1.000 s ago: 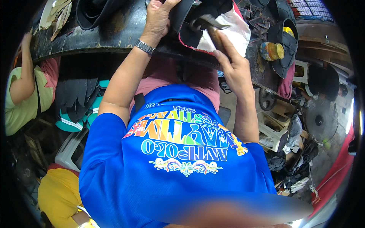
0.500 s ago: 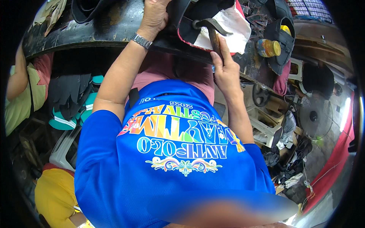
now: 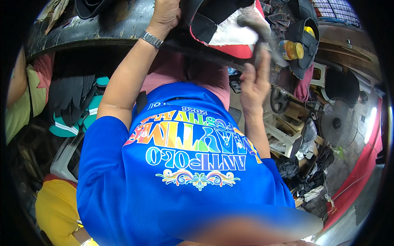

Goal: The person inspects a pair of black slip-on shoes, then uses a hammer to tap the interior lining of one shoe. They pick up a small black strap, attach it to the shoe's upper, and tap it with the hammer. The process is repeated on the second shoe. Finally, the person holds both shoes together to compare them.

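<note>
My right hand (image 3: 255, 84) grips a hammer (image 3: 258, 52) by its handle; both are smeared by motion. The hammer's dark curved head is raised over the right side of a white sheet (image 3: 230, 30). Under that sheet lies a red piece (image 3: 237, 51), and black panels (image 3: 204, 28) adjoin it on the left. My left hand (image 3: 166, 17), with a metal watch on the wrist, is at the top edge left of the black panels. Its fingers look curled, but their tips and whatever they hold are out of sight.
The dark worktable (image 3: 102, 33) has a worn edge. At its right are a yellow-lidded jar (image 3: 292, 50) and a black sandal (image 3: 308, 43). White plastic stools (image 3: 287, 137) and a fan (image 3: 338, 123) stand farther right. People sit at the left, one in yellow (image 3: 55, 209).
My right hand and the hammer have swung to the right, off the middle of the white sheet. More of the red piece shows. My left hand has hardly moved.
</note>
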A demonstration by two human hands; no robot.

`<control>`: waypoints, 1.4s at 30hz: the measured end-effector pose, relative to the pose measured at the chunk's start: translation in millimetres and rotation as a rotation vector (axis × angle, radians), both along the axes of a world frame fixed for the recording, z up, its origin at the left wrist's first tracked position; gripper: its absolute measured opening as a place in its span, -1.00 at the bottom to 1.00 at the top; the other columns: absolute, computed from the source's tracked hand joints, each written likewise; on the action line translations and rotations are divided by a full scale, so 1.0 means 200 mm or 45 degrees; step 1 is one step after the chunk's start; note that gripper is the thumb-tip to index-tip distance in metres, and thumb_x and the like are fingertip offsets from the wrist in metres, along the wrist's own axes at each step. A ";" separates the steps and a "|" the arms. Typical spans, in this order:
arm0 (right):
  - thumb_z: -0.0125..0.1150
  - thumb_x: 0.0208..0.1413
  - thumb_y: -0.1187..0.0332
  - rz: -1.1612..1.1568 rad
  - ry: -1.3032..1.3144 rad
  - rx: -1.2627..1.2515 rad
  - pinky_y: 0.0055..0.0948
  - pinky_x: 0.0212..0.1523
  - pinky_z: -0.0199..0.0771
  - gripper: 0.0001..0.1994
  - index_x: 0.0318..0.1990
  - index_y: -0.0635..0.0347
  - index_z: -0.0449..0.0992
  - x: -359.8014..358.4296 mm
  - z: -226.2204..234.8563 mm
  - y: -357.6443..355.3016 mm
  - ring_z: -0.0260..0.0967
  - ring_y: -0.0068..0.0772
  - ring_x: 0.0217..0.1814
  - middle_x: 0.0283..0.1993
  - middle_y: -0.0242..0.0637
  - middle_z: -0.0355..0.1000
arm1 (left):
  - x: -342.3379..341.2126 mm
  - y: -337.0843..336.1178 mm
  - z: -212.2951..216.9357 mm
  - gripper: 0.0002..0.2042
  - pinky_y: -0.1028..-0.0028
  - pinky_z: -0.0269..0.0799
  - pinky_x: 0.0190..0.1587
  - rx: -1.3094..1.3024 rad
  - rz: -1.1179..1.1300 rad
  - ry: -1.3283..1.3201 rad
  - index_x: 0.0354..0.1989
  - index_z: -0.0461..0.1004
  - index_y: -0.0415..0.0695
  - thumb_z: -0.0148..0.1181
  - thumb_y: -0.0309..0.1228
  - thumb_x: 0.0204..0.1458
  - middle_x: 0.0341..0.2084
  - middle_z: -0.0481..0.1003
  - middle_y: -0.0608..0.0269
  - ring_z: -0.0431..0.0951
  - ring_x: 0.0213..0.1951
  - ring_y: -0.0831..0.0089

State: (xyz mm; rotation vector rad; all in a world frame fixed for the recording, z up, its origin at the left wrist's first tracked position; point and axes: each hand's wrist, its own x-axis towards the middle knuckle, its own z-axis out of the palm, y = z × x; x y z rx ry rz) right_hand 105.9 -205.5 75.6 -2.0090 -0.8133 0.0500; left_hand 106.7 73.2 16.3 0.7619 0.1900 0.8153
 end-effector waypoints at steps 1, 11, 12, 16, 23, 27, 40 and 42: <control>0.15 0.25 0.36 0.062 -0.229 -0.336 -0.37 0.04 0.44 -0.48 0.34 0.19 0.23 -0.01 -0.01 0.01 0.49 -0.28 0.09 0.16 0.02 0.43 | 0.00 0.00 0.01 -0.69 0.53 0.41 -0.04 0.008 0.015 -0.012 -0.03 0.38 -0.14 0.22 -0.47 0.03 -0.19 0.43 0.32 0.46 -0.15 0.52; 0.14 0.22 0.45 0.091 0.216 -0.478 -0.37 0.08 0.40 -0.47 0.36 0.09 0.24 -0.04 -0.02 0.05 0.49 -0.37 0.01 0.04 -0.16 0.53 | 0.00 0.01 0.01 -0.70 0.54 0.41 -0.08 0.067 -0.015 0.026 -0.03 0.39 -0.15 0.21 -0.46 0.05 -0.19 0.42 0.33 0.46 -0.16 0.54; 0.14 0.22 0.44 0.136 0.105 -0.335 -0.43 -0.01 0.42 -0.48 0.35 0.09 0.26 -0.03 -0.01 0.04 0.49 -0.44 -0.08 -0.03 -0.21 0.55 | 0.01 0.01 0.01 -0.70 0.54 0.41 -0.08 0.074 0.021 0.014 -0.03 0.39 -0.15 0.21 -0.46 0.05 -0.19 0.42 0.33 0.46 -0.16 0.54; 0.09 0.23 0.48 0.137 0.059 0.081 -0.68 -0.40 0.36 -0.51 0.33 0.13 0.28 -0.02 0.01 0.04 0.23 -0.74 -0.48 -0.21 -0.42 0.49 | 0.01 0.01 0.01 -0.70 0.55 0.40 -0.08 0.044 0.004 0.021 -0.03 0.39 -0.15 0.21 -0.45 0.05 -0.20 0.42 0.35 0.45 -0.17 0.56; 0.19 0.21 0.42 0.195 -0.082 -0.172 -0.50 -0.11 0.47 -0.54 0.28 0.17 0.35 0.08 0.02 0.08 0.52 -0.47 -0.11 0.04 -0.23 0.53 | -0.02 -0.01 0.09 -0.72 0.55 0.41 -0.09 0.053 -0.073 0.075 -0.03 0.39 -0.14 0.19 -0.43 0.08 -0.21 0.41 0.35 0.45 -0.18 0.57; 0.12 0.27 0.39 0.108 0.318 0.190 -0.76 -0.62 0.12 -0.55 0.31 0.13 0.32 0.11 0.16 -0.02 0.13 -0.80 -0.61 -0.53 -0.46 0.36 | -0.11 0.07 0.22 -0.71 0.52 0.48 -0.11 0.090 -0.227 0.048 0.00 0.35 -0.15 0.18 -0.43 0.11 -0.22 0.47 0.31 0.52 -0.21 0.55; 0.27 0.13 0.36 0.482 0.250 -0.410 -0.42 0.08 0.43 -0.58 0.16 0.19 0.46 0.13 0.08 -0.07 0.50 -0.29 0.10 0.02 -0.05 0.53 | -0.04 0.25 0.19 -0.76 0.56 0.48 -0.20 0.285 -0.258 0.374 -0.09 0.48 -0.19 0.27 -0.39 0.10 -0.29 0.55 0.32 0.55 -0.29 0.58; 0.27 0.12 0.42 0.463 0.189 -0.244 -0.44 0.09 0.42 -0.58 0.14 0.30 0.46 0.11 0.12 -0.09 0.51 -0.34 0.08 0.02 -0.04 0.53 | -0.03 0.25 0.19 -0.74 0.57 0.48 -0.20 0.305 -0.248 0.355 -0.08 0.48 -0.20 0.28 -0.40 0.10 -0.30 0.55 0.32 0.54 -0.29 0.59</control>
